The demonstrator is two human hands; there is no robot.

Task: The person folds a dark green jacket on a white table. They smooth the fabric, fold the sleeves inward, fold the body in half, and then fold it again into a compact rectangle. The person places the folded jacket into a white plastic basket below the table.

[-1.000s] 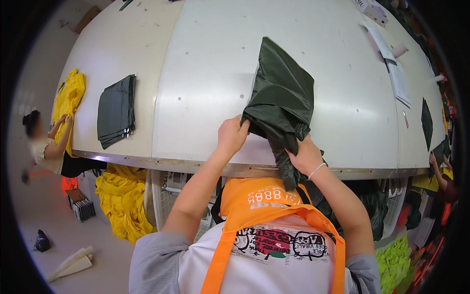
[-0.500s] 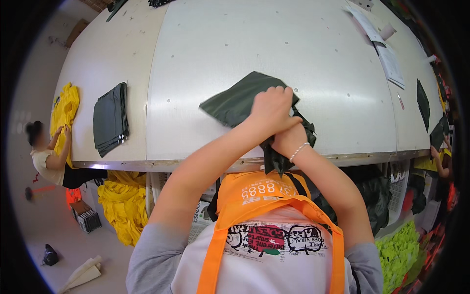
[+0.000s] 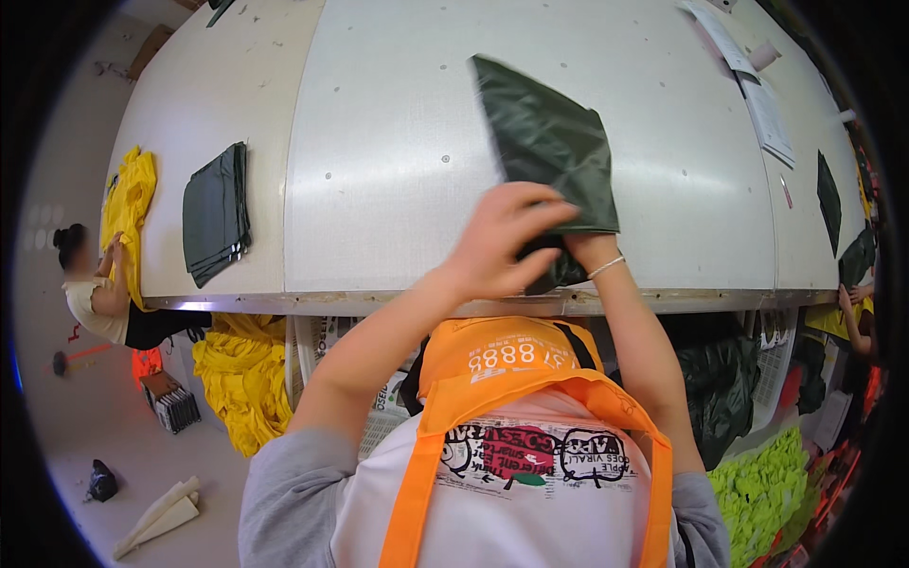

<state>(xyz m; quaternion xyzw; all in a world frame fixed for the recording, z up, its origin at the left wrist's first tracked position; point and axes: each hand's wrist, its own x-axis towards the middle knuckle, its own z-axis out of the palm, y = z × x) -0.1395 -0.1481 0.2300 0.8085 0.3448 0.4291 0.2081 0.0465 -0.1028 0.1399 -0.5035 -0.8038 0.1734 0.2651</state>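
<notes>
A dark green fabric pouch is raised at an angle over the near part of the table, its lower edge toward me. My right hand reaches in at that edge; the cloth hides its fingers. Just left of it is my left hand, fingers stretched out and thumb apart, the fingertips at the pouch's lower edge. Bunched dark green cloth hangs below, between my hands. Whether my left fingers touch it, I cannot tell.
A stack of folded dark green pieces lies on the pale table to the left. Farther left, a person handles yellow cloth. Papers lie at right. Bins of yellow cloth and dark cloth sit below the table edge.
The pouch has swung from pointing left to pointing away from me. My left hand has come off its top and moved down and left, fingers spreading. My right hand has shifted up and right.
</notes>
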